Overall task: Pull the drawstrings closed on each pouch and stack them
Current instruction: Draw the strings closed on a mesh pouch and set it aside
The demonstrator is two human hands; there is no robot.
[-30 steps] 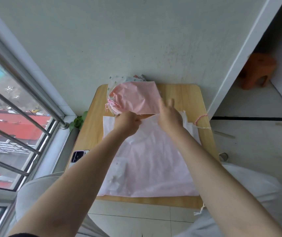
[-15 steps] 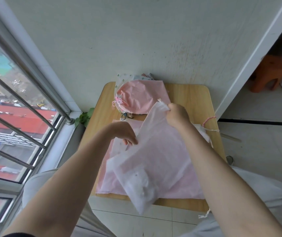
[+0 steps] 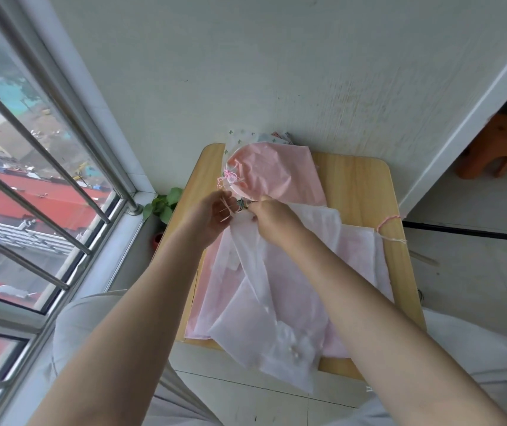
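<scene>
While one cinched pink pouch [image 3: 272, 176] lay stacked, our left hand [image 3: 212, 215] and right hand [image 3: 272, 221] pinched the white pouch [image 3: 264, 290] mouth, others unclosed.

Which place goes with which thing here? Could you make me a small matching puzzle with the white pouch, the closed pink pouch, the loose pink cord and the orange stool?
Things:
1. white pouch
2. closed pink pouch
3. loose pink cord
4. orange stool

Places:
A. on the floor past the wall corner
B. near the table's right edge
C. at the table's far end by the wall
D. held at its top by both hands

Pairs: 1-D, 2-C, 3-B, 4-A
</scene>
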